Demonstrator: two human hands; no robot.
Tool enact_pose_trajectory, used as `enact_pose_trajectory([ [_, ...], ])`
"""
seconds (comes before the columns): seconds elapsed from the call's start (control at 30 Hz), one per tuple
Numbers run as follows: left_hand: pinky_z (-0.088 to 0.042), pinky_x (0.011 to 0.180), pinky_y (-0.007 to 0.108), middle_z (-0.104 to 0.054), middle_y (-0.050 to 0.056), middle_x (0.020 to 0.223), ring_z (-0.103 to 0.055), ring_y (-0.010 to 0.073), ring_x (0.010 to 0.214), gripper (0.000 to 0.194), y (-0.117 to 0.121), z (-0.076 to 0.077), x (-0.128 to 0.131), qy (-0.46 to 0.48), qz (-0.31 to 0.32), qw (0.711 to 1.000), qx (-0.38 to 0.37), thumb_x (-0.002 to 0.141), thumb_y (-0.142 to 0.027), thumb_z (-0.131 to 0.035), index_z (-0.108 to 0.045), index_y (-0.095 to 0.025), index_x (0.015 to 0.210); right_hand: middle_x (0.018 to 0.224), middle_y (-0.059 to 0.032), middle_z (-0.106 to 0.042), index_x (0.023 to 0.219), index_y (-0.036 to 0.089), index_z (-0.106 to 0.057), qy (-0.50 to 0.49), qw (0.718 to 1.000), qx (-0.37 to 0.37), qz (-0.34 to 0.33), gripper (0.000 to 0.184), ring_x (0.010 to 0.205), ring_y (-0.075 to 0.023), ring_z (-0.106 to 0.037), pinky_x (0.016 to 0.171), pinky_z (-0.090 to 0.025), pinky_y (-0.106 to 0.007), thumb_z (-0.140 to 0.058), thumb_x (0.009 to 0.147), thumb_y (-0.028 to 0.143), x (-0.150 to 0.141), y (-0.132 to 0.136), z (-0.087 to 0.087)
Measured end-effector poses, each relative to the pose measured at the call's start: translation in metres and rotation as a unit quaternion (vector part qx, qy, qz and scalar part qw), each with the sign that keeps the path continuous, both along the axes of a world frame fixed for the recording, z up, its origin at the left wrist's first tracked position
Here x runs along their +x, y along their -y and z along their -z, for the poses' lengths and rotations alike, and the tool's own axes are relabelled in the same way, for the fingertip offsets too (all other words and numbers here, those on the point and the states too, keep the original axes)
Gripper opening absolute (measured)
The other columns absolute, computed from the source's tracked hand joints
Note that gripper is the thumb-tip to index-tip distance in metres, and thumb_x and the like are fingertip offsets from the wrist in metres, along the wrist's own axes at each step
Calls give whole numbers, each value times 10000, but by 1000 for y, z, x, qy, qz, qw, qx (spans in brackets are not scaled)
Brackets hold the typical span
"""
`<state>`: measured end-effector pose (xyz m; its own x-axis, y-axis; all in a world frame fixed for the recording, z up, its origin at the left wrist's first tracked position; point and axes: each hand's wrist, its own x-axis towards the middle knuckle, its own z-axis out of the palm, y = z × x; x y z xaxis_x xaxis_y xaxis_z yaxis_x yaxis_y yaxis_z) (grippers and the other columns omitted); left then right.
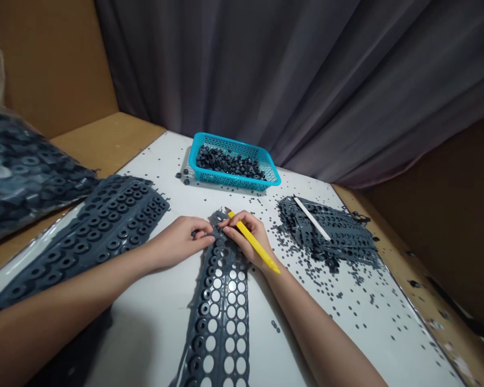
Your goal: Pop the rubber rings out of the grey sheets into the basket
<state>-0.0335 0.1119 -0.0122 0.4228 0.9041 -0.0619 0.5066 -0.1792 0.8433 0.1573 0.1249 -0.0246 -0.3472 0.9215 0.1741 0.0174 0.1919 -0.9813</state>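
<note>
A long grey rubber sheet [222,312] runs from the near edge up to my hands, its lower part punched with rows of round holes and ringed rubber pieces along one side. My left hand [181,243] pinches the sheet's far end from the left. My right hand [246,232] grips a yellow craft knife [254,242], and its small metal blade [227,210] rests at the sheet's tip. The fingers of both hands nearly meet there, hiding the cutting point.
A blue plastic basket [234,183] of grey rubber pieces stands beyond my hands. Left lie a studded rubber sheet [105,226] and a bulging plastic bag [24,172]. Right sits a heap of rubber sheets [331,236] under a white stick [312,217]. Small rubber bits dot the white board [306,317].
</note>
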Motion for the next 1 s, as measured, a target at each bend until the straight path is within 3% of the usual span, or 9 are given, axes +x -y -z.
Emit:
enact_pose_trajectory([
  [0.43, -306, 530, 225, -393, -45, 600, -395, 116, 571, 204, 1, -3, 0, -30, 15, 999, -3, 801, -331, -483, -530, -178, 675, 724, 2, -640, 756, 217, -482, -14, 998, -20, 62, 237, 682, -152, -621, 683, -489, -296, -677, 728, 348, -1, -3, 2],
  [0.57, -331, 575, 239, -439, -36, 633, -441, 127, 594, 113, 1, 2, 0, -79, -2, 994, 81, 773, -282, -515, -525, -182, 722, 770, -20, -663, 811, 216, -518, -46, 995, -8, 86, 146, 751, -164, -631, 782, -483, -341, -559, 809, 357, 4, -6, -15],
  [0.7, -349, 601, 246, -473, -21, 723, -472, 146, 646, 214, 4, 4, 1, -104, -48, 982, 153, 715, -238, -571, -497, -183, 909, 678, 2, -657, 996, 214, -511, -77, 993, -49, 75, 196, 620, -145, -606, 670, -486, -310, -419, 830, 264, 7, 10, -25],
  [0.87, -370, 656, 254, -487, 0, 759, -485, 147, 701, 126, 8, 1, 4, -92, 50, 979, 177, 743, -144, -470, -543, -181, 839, 567, 22, -622, 771, 191, -499, -8, 988, -123, 92, 30, 523, -127, -583, 552, -467, -243, -478, 748, 194, 2, 42, -16],
  [1.0, -355, 603, 251, -452, -22, 689, -458, 136, 632, 85, 8, 1, 5, -94, 36, 980, 169, 745, -181, -486, -545, -179, 806, 520, 26, -601, 676, 182, -514, 24, 984, -125, 128, 36, 448, -105, -537, 468, -428, -204, -495, 706, 177, -1, 43, -11],
])
